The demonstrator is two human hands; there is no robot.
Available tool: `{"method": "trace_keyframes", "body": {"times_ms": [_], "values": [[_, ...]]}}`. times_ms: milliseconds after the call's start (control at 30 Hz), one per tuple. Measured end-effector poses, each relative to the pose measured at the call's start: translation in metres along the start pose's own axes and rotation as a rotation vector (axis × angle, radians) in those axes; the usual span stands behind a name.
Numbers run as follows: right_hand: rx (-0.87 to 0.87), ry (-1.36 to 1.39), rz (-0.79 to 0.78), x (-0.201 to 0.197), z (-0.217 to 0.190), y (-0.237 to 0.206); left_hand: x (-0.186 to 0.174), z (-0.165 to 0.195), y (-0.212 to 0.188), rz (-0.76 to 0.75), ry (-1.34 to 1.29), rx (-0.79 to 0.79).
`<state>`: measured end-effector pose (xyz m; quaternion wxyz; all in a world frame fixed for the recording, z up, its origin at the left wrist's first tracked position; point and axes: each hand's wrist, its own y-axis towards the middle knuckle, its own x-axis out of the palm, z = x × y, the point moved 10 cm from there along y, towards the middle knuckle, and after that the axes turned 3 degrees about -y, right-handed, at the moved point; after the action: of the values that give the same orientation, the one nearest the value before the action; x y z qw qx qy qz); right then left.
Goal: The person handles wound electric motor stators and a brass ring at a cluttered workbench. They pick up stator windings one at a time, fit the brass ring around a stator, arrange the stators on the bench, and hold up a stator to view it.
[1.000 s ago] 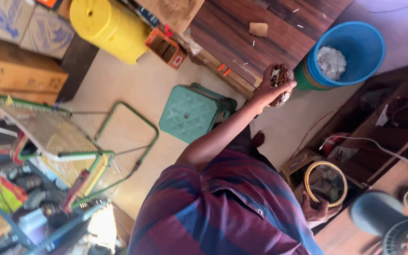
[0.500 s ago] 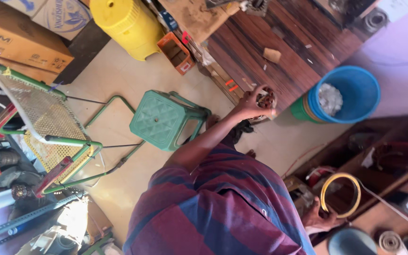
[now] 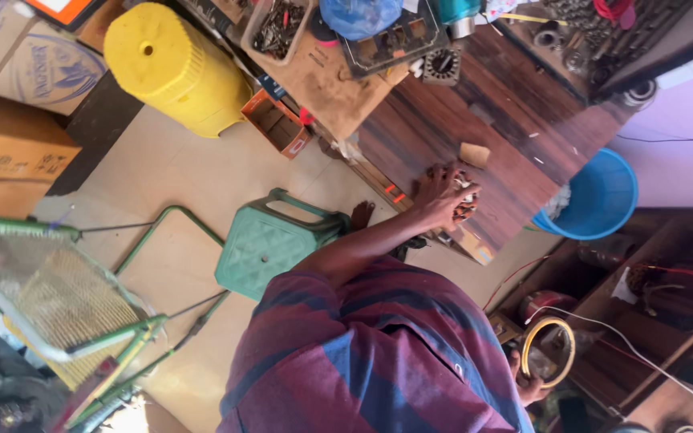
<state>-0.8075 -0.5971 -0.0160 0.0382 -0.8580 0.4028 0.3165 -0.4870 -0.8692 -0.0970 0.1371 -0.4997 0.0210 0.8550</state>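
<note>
My left hand (image 3: 440,196) reaches out over the edge of the dark wooden table (image 3: 515,128) and grips a small round metal part with copper-coloured windings (image 3: 465,204), which rests on or just above the tabletop. Low at my side, my right hand (image 3: 529,383) holds a yellow ring-shaped roll (image 3: 547,351). My striped red and blue shirt (image 3: 370,353) fills the bottom middle. A small tan block (image 3: 475,154) lies on the table just beyond my left hand.
A green plastic stool (image 3: 270,244) stands by the table, with a yellow drum (image 3: 174,68) and cardboard boxes (image 3: 18,152) behind it. A blue bucket (image 3: 599,196) sits on the right, and wooden shelves (image 3: 659,305) with wires stand below it. A green wire-mesh frame (image 3: 50,297) lies at the left. Trays of parts (image 3: 378,36) crowd the far tabletop.
My left hand has carried the round wound part from beside the bucket onto the table's edge. The view has swung toward the table, and the right hand's ring has dropped lower in the picture.
</note>
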Motion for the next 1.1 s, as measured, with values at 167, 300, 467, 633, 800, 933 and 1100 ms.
{"method": "trace_keyframes", "body": {"times_ms": [167,300,467,633,800,933,1100], "values": [[0.063,-0.036,0.030,0.044,-0.035,-0.035,-0.019,-0.029,0.028,0.069,-0.034,0.049],[0.080,-0.040,0.040,0.077,-0.070,-0.043,-0.061,-0.070,0.045,0.429,-0.275,0.018],[0.073,-0.039,0.011,0.103,-0.094,-0.053,-0.123,-0.251,0.011,0.950,-0.994,-0.212],[0.081,-0.022,0.002,0.127,-0.091,-0.072,-0.119,-0.375,-0.018,0.758,-1.543,-0.803],[0.063,0.003,0.035,0.135,-0.080,-0.062,-0.109,-0.340,0.028,0.594,-1.851,-0.754],[-0.017,-0.196,0.036,0.126,-0.084,-0.051,-0.116,-0.320,0.040,0.663,-1.929,-0.567],[0.321,0.284,-0.037,0.130,-0.046,-0.058,-0.121,-0.313,0.007,0.588,-1.971,-0.603]]}}
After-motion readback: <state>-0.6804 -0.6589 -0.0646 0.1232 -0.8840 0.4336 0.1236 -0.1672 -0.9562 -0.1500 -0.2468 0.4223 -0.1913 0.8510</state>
